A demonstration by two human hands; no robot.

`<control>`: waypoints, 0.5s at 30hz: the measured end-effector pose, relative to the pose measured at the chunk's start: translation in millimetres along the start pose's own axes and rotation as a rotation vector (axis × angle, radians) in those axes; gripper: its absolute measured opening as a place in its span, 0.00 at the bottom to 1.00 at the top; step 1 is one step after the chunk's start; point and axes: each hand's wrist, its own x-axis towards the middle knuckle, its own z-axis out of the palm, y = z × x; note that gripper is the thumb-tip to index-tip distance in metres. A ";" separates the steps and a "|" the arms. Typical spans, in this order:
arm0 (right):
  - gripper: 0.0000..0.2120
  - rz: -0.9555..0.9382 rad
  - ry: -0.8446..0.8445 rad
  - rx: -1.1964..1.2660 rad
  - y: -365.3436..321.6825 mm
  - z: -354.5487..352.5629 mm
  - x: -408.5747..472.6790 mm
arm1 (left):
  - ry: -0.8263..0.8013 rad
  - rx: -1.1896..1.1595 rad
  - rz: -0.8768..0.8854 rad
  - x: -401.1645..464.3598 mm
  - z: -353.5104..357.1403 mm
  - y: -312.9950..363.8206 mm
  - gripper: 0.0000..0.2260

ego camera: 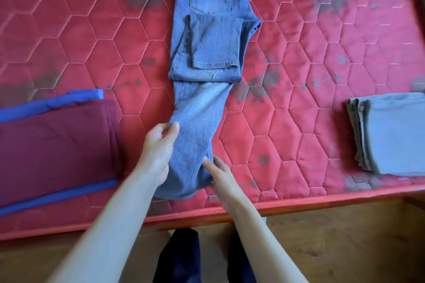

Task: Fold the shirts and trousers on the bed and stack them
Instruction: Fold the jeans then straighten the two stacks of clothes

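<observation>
The jeans (pixel 207 57) lie lengthwise mid-mattress (pixel 322 122), part-folded. My left hand (pixel 158 147) grips the near fold's left edge, thumb on top; my right hand (pixel 220 172) rests extended fingers against its right side. Risk: uneven lift could skew the fold or shift the hems. No containers visible; folded stacks lie left (pixel 53 145) and right (pixel 391 135).

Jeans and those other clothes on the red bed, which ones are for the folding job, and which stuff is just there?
For the job:
- blue jeans, gripped by the left hand, touched by the right hand
- folded maroon garment on a blue garment
- folded grey garment

Just there:
- red mattress
- wooden floor
</observation>
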 end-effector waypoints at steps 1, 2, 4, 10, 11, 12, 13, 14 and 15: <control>0.16 -0.031 -0.019 0.022 -0.9 0.9 -0.3 | 0.003 0.013 0.015 3.3 -2.9 3.0 0.06; 0.10 -0.079 0.003 0.031 -3.0 2.3 -2.2 | 0.013 0.032 0.034 7.3 -6.7 5.0 0.06; 0.05 -0.144 0.166 0.010 -10.6 3.7 -8.9 | 0.055 0.086 0.081 15.8 -15.8 6.7 0.06; 0.23 -0.302 0.454 -0.287 -17.3 -7.0 -41.0 | 0.210 0.353 0.197 26.0 -23.8 -10.1 0.04; 0.23 -0.260 0.449 -0.286 -13.3 -9.2 -42.7 | 0.218 0.368 0.190 25.6 -22.7 -15.0 0.05; 0.23 -0.196 0.444 -0.276 -7.2 -12.1 -43.3 | 0.215 0.373 0.178 24.5 -21.0 -21.6 0.06; 0.22 -0.132 0.440 -0.277 1.2 -16.0 -41.3 | 0.210 0.379 0.165 23.1 -20.2 -28.4 0.07; 0.19 -0.084 0.448 -0.292 7.4 -18.3 -41.0 | 0.202 0.388 0.149 21.1 -19.7 -35.8 0.07; 0.14 -0.060 0.475 -0.335 14.3 -21.4 -39.1 | 0.191 0.397 0.128 18.5 -19.1 -42.9 0.08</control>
